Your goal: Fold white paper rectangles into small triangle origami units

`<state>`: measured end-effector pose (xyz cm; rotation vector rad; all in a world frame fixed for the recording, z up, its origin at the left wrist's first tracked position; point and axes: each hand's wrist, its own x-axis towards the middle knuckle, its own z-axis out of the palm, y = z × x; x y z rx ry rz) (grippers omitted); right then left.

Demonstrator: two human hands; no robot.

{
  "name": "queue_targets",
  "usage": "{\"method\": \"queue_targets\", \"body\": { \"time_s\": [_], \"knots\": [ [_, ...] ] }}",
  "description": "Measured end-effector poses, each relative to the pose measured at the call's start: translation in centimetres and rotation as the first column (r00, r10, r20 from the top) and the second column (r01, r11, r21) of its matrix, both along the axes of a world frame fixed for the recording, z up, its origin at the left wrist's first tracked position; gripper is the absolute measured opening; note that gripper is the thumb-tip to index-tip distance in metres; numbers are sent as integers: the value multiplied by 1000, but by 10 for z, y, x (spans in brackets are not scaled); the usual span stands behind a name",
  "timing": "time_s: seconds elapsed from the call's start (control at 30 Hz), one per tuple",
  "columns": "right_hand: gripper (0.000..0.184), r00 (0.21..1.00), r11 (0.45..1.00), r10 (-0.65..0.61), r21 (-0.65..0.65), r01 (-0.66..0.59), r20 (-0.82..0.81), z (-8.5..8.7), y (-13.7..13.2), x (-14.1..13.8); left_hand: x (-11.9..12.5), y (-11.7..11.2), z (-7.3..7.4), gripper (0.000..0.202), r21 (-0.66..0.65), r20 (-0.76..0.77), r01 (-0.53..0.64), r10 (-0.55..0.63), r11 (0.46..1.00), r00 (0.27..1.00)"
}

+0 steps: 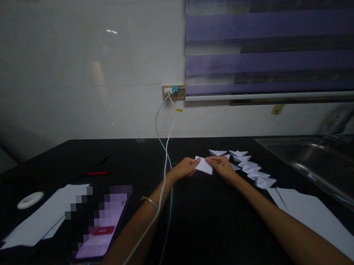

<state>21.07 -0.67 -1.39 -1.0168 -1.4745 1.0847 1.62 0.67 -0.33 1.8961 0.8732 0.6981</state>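
Note:
A small folded white paper [204, 166] is held up between my two hands above the black countertop [204, 221]. My left hand [186, 167] pinches its left edge between thumb and fingers. On the right edge, my right hand [222, 166] grips it the same way. Just past the right hand, several folded paper boats [242, 159] stand in a slanting row, and another paper boat [217, 152] sits behind that hand. White paper partly shows beside the right wrist, its shape mostly hidden.
White sheets [312, 210] lie at the right, near the metal sink [301, 150]. More sheets [48, 216], a white round object [30, 200] and a lit phone [103, 229] are at the left. Two cables [166, 148] hang from the wall socket [179, 92] across my left arm.

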Motion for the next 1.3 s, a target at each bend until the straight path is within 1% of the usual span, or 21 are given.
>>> {"method": "queue_targets", "body": {
  "time_s": [0.1,0.2,0.27,0.33,0.4,0.47,0.53,0.63,0.73,0.8,0.87,0.93,1.0,1.07,1.13,1.2,1.3],
  "knots": [
    [31,999,1000,12,-25,-13,-37,-1,1,-1,1,3,-5,63,22,30,-6,6,1000,1000],
    [29,995,998,32,-56,-37,-95,-3,3,-1,2,3,-5,62,16,71,-49,48,999,996],
    [29,993,997,32,-65,-40,-116,-5,5,-1,2,2,-1,62,-21,89,-54,56,998,994],
    [29,994,998,18,-63,-25,-109,-7,6,0,2,-1,4,64,-94,113,-41,52,995,992],
    [30,996,999,7,-52,-12,-85,-8,7,1,1,-2,8,64,-164,170,-26,54,986,984],
    [29,998,999,14,-39,-17,-66,-9,7,2,-1,-3,10,57,-187,244,-2,49,982,969],
    [28,998,999,34,-28,-36,-56,-8,7,2,-3,-3,11,50,-182,295,31,24,983,955],
    [26,997,998,62,-11,-62,-41,-6,4,2,-5,-2,11,51,-201,278,76,-17,977,960],
    [23,998,998,67,14,-67,-20,-3,1,1,-5,-2,10,52,-195,247,83,-33,977,968],
    [22,996,995,86,38,-87,36,0,0,0,-5,-1,8,47,-161,240,59,-19,985,971],
    [22,988,990,65,113,-82,140,3,-3,-2,-4,2,4,42,-126,221,34,-5,991,975],
    [23,967,963,-62,270,-7,246,6,-6,-4,-3,5,0,42,-97,190,15,3,995,982],
    [24,921,889,-233,452,72,312,10,-10,-7,-2,8,-4,44,-65,167,-3,14,998,986],
    [25,872,818,-320,572,58,370,14,-15,-10,-1,9,-5,48,-36,153,-14,19,999,988],
    [33,824,761,-380,649,20,421,17,-19,-12,-1,9,-5,51,-19,139,-15,18,1000,990],
    [42,774,719,-424,695,-29,470,19,-21,-12,-1,8,-4,54,-13,133,-26,28,1000,991],
    [45,718,691,-434,713,-123,545,20,-21,-11,-2,8,-3,53,-18,157,-50,52,999,986]
  ]
}}
